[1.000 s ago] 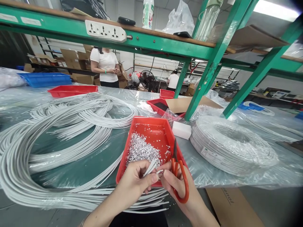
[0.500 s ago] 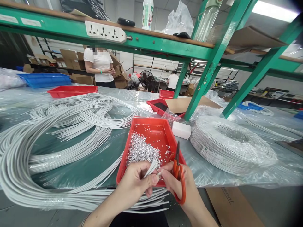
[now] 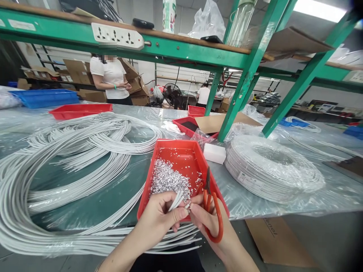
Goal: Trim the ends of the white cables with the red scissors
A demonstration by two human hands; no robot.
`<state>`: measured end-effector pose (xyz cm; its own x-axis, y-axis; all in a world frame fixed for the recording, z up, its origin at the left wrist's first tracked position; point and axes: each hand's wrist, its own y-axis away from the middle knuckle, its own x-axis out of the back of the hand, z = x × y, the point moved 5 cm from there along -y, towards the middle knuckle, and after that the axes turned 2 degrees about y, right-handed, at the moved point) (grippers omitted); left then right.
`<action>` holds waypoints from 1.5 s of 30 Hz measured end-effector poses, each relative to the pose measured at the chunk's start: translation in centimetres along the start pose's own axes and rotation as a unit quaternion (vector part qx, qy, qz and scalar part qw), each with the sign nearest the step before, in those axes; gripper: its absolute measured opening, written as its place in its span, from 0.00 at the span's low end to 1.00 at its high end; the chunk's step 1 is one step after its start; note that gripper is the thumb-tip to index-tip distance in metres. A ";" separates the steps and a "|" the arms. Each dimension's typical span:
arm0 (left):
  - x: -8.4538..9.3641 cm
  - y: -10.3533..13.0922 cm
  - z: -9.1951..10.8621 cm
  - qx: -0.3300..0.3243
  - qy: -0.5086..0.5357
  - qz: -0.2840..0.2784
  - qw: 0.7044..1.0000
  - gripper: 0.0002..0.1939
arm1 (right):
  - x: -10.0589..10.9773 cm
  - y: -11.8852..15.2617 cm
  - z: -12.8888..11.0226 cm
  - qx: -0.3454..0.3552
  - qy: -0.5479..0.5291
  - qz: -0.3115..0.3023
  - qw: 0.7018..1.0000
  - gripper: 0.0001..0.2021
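Observation:
My left hand (image 3: 163, 211) is closed round a small bunch of white cables (image 3: 177, 200), their ends sticking up past the thumb. Close against it, my right hand (image 3: 211, 219) pinches at a cable end with thumb and forefinger. Scissors (image 3: 218, 223) with orange handles hang in that same hand, blades pointing up and away. Under both hands stands a red tray (image 3: 204, 162) holding a heap of small silvery metal pieces (image 3: 167, 177). A long bundle of white cables (image 3: 93, 240) runs beneath my left forearm, its loose ends below my hands.
Coiled cables (image 3: 76, 151) cover the table's left side. A wrapped cable roll (image 3: 272, 166) and a white block (image 3: 214, 153) lie at right. A green shelf frame (image 3: 241, 90) crosses above. Farther back are a red tray (image 3: 81, 111), a blue tray (image 3: 45, 97) and a standing person (image 3: 109, 77).
The view has shifted slightly, so the surroundings sit a little farther left. Both hands stay together at the cable ends, with the scissors still in my right hand.

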<state>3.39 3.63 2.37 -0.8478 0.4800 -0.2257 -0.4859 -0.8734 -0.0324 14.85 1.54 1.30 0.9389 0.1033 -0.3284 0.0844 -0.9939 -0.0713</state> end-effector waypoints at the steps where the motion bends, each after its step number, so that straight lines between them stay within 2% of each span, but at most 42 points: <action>1: 0.0 0.0 -0.1 0.003 -0.002 0.001 1.000 0.17 | 0.2 0.0 -0.1 0.012 0.025 0.014 1.000 0.11; 5: -0.1 0.0 -0.3 0.012 -0.014 0.005 1.000 0.18 | 0.3 0.0 -1.0 0.052 0.093 0.049 0.993 0.10; 10: -0.2 0.0 -0.2 0.014 -0.014 0.006 1.000 0.19 | -0.3 -0.1 -2.3 0.056 0.099 0.037 0.993 0.08; 17: -0.1 0.1 -0.3 0.026 -0.007 -0.076 0.997 0.19 | -0.9 0.0 -2.6 0.061 0.098 -0.025 0.993 0.05; 20: 0.0 0.1 -0.4 0.029 0.015 -0.073 0.997 0.18 | -0.6 0.0 -2.7 0.064 0.110 -0.025 0.992 0.06; 23: 0.2 0.1 -0.3 0.028 0.030 -0.042 0.998 0.18 | -0.2 0.2 -2.7 0.060 0.114 -0.029 0.991 0.08; 25: 0.5 0.1 -0.3 0.020 0.029 -0.012 0.999 0.18 | 0.4 0.6 -2.9 0.078 0.115 -0.005 0.990 0.12; 29: 0.8 0.2 -0.1 0.009 0.025 0.018 0.999 0.17 | 2.1 2.1 -3.3 0.127 0.141 0.104 0.976 0.18; 32: 0.8 0.3 -0.1 0.011 0.011 0.017 1.000 0.16 | 2.7 3.1 -2.8 0.081 0.176 0.087 0.977 0.22; 35: 0.8 0.5 0.1 0.002 0.002 0.024 1.000 0.17 | 2.7 4.0 -2.3 0.014 0.229 -0.001 0.973 0.30; 38: 0.8 0.6 0.3 -0.005 0.005 0.021 1.000 0.17 | 2.7 4.7 -2.1 -0.031 0.311 -0.066 0.947 0.35; 43: 0.6 0.6 0.3 0.002 0.005 0.006 1.000 0.17 | 3.1 4.9 -1.9 -0.057 0.439 -0.055 0.895 0.32; 45: 0.4 0.7 0.3 0.004 0.008 0.000 1.000 0.17 | 3.3 4.7 -1.8 -0.051 0.452 -0.043 0.889 0.32</action>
<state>2.63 3.23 2.55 -0.8442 0.4789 -0.2408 -0.4880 -0.8725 -0.0245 18.92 -2.82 1.54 0.8080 0.1517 0.5694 0.1556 -0.9869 0.0421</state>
